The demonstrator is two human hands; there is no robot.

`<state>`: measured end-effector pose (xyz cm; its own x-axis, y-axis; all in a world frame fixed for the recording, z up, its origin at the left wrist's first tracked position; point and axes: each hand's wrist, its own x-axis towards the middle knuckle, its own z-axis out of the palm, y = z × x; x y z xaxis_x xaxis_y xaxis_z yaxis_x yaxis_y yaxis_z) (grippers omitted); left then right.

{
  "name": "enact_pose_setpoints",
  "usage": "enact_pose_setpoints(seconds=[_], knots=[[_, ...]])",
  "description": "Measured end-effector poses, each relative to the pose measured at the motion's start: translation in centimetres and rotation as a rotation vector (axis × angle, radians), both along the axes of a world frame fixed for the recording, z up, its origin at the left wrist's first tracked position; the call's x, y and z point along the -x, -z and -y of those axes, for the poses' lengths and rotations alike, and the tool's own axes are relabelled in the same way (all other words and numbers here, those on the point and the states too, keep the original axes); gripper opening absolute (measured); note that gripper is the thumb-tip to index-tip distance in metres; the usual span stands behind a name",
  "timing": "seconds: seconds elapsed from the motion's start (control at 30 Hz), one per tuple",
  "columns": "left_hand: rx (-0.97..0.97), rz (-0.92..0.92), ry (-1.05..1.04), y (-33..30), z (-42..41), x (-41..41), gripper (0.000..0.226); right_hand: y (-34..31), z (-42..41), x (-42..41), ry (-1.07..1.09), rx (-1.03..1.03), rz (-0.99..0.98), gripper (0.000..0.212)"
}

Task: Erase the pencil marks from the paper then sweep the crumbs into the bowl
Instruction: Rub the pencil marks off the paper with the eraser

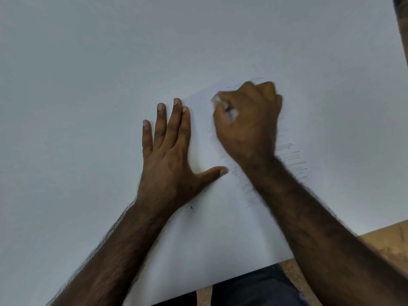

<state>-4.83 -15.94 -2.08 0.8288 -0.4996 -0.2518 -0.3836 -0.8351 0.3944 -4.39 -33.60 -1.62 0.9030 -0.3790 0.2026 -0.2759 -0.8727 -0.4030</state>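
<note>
A white sheet of paper lies on the white table, its edges hard to tell from the tabletop. Grey pencil marks run in a scribbled band along its right side. My left hand lies flat with fingers spread, pressing on the paper's left part. My right hand is curled in a fist round a small white eraser, which sticks out on the left of the fist, down on the paper's upper part. The right hand is blurred. No bowl is in view.
The table's near edge runs diagonally at the bottom, with dark trousers and a tan floor below it. A small dark speck lies near my left wrist. A dark object shows at the top right corner.
</note>
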Motion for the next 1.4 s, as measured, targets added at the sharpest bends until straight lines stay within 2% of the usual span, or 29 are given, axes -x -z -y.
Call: enact_pose_setpoints(seconds=[0.07, 0.2, 0.27, 0.47, 0.67, 0.87, 1.03, 1.1, 1.23, 1.4], knots=[[-0.002, -0.006, 0.000, 0.0, 0.0, 0.0, 0.136, 0.1, 0.8, -0.7, 0.074, -0.021, 0.011, 0.015], [0.026, 0.009, -0.004, -0.1, 0.0, 0.0, 0.131, 0.0, -2.5, 0.8, -0.157, -0.079, -0.030, 0.017], [0.030, 0.010, 0.002, -0.1, -0.1, 0.1, 0.130, -0.1, -2.5, 1.2, -0.193, -0.085, -0.038, 0.017], [-0.009, 0.000, 0.006, 0.1, -0.1, 0.0, 0.137, 0.0, 0.9, -1.0, 0.085, -0.040, 0.009, 0.018], [0.023, -0.001, 0.004, 0.0, -0.1, 0.0, 0.129, -0.4, -2.5, 2.1, -0.212, -0.062, -0.028, 0.015], [-0.001, -0.003, 0.001, 0.0, 0.0, 0.1, 0.135, 0.2, 1.7, 0.5, 0.063, -0.038, 0.059, 0.009], [0.029, 0.002, 0.010, 0.1, -0.1, 0.0, 0.124, 0.2, -1.9, 3.3, -0.271, -0.080, 0.013, 0.015], [0.016, -0.007, 0.003, 0.0, 0.0, 0.0, 0.128, 0.2, -0.8, 2.9, -0.211, -0.041, 0.017, 0.012], [-0.004, 0.004, -0.002, 0.1, 0.0, 0.1, 0.135, 0.2, 1.6, 1.6, 0.040, -0.020, 0.061, 0.007], [0.048, 0.026, 0.006, 0.2, -0.1, 0.2, 0.122, 0.0, -2.3, 3.9, -0.235, -0.062, 0.010, 0.013]])
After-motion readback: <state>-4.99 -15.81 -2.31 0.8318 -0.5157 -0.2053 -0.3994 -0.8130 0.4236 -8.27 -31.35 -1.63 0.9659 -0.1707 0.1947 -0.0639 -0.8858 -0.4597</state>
